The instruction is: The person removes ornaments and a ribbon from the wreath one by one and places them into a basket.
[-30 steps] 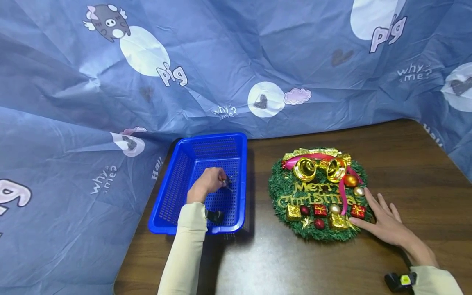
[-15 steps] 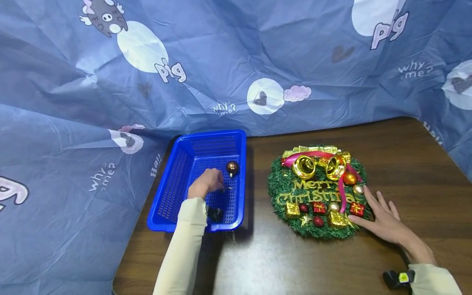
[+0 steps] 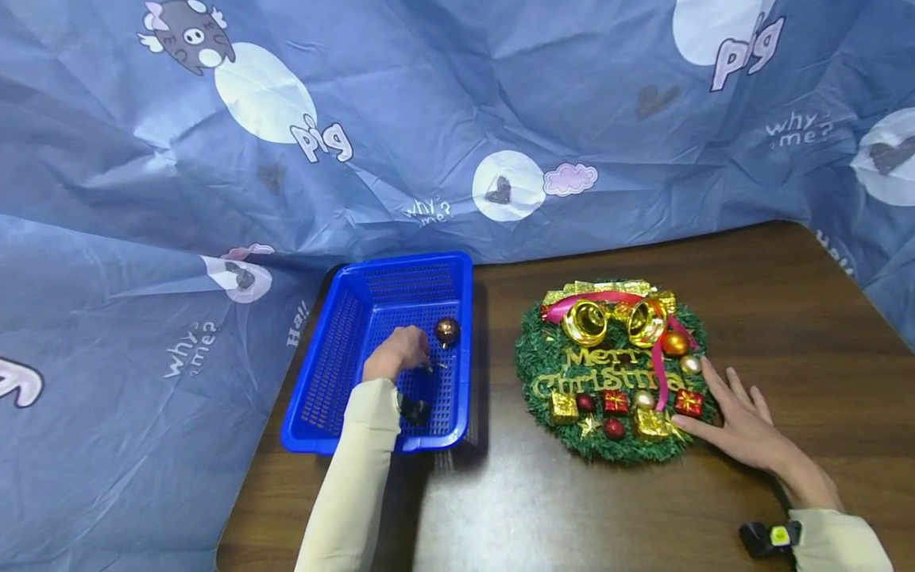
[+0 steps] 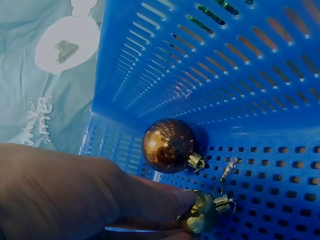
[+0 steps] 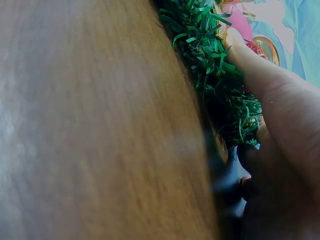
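In the head view, my left hand point(image 3: 397, 353) reaches down into a blue plastic basket point(image 3: 463, 381). Its thumb and fingers pinch a small gold-green bauble point(image 4: 199, 216) with a gold cap and thread loop, just above or on the basket floor. Beside it in the basket lies a larger shiny brown bauble point(image 4: 167, 144), apart from the fingers. My right hand point(image 3: 743, 425) rests against the right edge of a green Christmas wreath point(image 3: 545, 349), fingers spread and thumb over its rim. Gold bells, gift boxes, baubles, a pink ribbon and gold "Merry Christmas" lettering cover the wreath.
The brown wooden table point(image 3: 543, 516) carries the basket on the left and the wreath on the right. A blue printed cloth point(image 3: 400, 119) hangs behind the table and down its left side.
The brown bauble, hidden around the left hand a second ago, now lies released on the basket's right side. My left hand now pinches the small gold-green bauble; the right hand stays put.
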Motion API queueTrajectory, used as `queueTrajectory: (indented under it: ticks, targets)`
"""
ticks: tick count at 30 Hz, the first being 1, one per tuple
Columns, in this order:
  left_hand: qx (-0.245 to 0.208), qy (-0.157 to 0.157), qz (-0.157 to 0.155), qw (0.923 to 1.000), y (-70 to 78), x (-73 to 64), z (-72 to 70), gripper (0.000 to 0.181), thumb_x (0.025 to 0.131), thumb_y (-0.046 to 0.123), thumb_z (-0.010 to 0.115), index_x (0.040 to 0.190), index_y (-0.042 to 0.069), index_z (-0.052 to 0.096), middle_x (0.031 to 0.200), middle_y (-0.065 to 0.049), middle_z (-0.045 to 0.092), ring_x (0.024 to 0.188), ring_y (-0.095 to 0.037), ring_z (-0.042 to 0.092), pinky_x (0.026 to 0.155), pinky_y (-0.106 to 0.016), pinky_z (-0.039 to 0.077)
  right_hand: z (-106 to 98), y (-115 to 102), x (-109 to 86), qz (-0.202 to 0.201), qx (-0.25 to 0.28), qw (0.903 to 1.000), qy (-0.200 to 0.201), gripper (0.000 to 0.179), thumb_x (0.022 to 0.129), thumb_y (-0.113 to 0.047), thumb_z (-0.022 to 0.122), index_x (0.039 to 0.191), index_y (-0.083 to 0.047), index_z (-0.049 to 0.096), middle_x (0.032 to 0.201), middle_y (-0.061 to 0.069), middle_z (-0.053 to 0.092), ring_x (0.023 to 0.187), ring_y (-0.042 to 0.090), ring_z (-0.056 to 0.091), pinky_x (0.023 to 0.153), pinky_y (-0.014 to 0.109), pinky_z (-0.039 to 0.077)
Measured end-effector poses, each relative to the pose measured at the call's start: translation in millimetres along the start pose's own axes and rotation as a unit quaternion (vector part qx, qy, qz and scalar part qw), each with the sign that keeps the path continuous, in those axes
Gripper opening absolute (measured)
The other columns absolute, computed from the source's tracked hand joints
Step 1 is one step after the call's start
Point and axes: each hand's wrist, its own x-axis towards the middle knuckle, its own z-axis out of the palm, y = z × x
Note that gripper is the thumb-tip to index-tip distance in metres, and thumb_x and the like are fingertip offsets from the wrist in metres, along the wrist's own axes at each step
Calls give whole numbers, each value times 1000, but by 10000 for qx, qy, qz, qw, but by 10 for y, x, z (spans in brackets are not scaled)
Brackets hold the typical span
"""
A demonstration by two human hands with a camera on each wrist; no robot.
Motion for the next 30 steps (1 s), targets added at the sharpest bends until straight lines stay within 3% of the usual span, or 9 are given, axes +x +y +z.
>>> queueTrajectory:
  ticks: [4, 10, 15, 25, 30]
  targets:
    - [21, 100, -6, 9999, 1, -11, -20, 20, 82, 14, 72, 101, 7, 71, 109, -12, 69, 103, -28, 63, 92, -43, 50, -19, -7, 14, -20, -1, 10000, 23, 102, 90, -53, 56, 150, -19, -18, 156, 28, -8, 139, 52, -15, 105, 66, -21]
    - [-54, 192, -272, 9994, -4, -65, -80, 20, 84, 13, 68, 102, 7, 66, 108, -12, 66, 98, -26, 61, 89, -45, 50, -33, -20, 26, -11, -3, 10000, 5, 102, 89, -53, 56, 150, -19, -19, 155, 28, -8, 139, 52, -14, 105, 67, -20]
    - [-125, 396, -246, 9988, 4, -112, -125, 18, 86, 16, 67, 101, 6, 65, 106, -13, 66, 99, -27, 62, 89, -45, 50, -40, -23, 21, -23, 8, 10000, 18, 102, 90, -53, 56, 150, -19, -19, 155, 28, -8, 139, 52, -14, 105, 66, -21]
    - [-367, 455, -336, 9977, 64, -221, -189, 35, 88, 24, 68, 116, 4, 60, 119, -15, 62, 108, -31, 60, 92, -47, 49, -20, -16, -3, -83, 41, 10000, 29, 102, 90, -52, 57, 150, -19, -18, 156, 27, -8, 139, 51, -15, 105, 66, -22]
    - [-369, 658, -90, 9971, 117, -264, -232, 38, 87, 24, 69, 117, 4, 60, 121, -15, 62, 110, -31, 59, 94, -46, 48, -3, -12, -11, -77, 82, 9999, 1, 101, 90, -51, 56, 150, -19, -19, 155, 28, -8, 139, 52, -15, 105, 65, -22]
